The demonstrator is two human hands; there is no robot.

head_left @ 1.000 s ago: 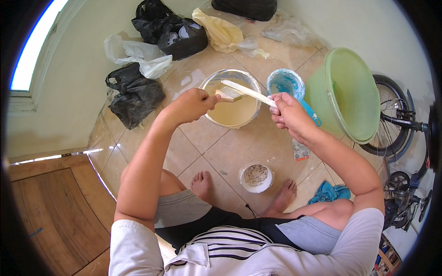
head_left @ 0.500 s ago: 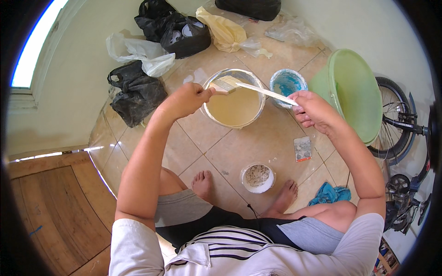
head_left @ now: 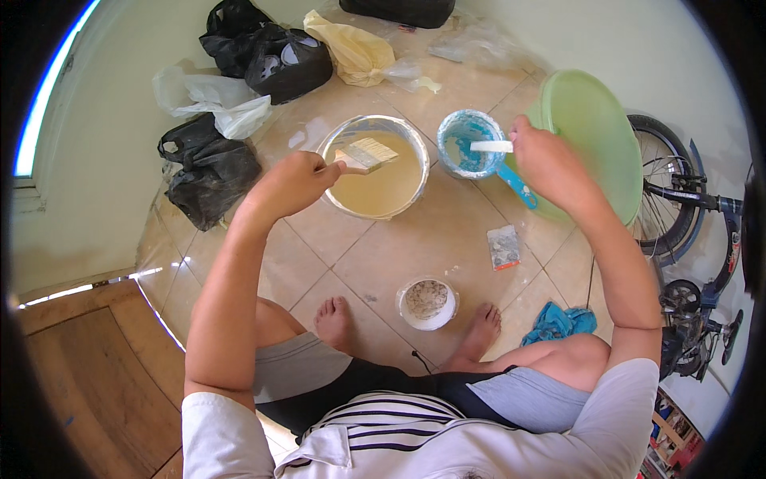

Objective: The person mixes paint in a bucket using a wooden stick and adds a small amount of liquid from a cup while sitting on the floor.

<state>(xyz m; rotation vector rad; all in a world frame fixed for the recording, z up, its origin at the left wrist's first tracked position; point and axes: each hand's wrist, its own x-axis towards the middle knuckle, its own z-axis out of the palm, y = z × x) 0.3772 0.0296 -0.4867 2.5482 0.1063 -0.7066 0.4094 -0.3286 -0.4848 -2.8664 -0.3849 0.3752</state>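
My left hand is closed around the handle of a flat paintbrush. The brush, its bristles coated cream, hangs above a round bucket of cream-coloured paint. In my right hand is a flat white stick, pinched at one end. Its free end points left over a blue dipper smeared with white inside. The dipper stands just right of the bucket, with its handle passing below my right hand.
A large green tub leans at the right, in front of a bicycle. A small white pot stands between my feet, near a blue cloth and a small packet. Plastic bags lie at the far left.
My right hand has drawn the stick away from the brush's bristles, to the right and over the dipper. My left hand still holds the brush above the bucket. The whole view has shifted slightly.
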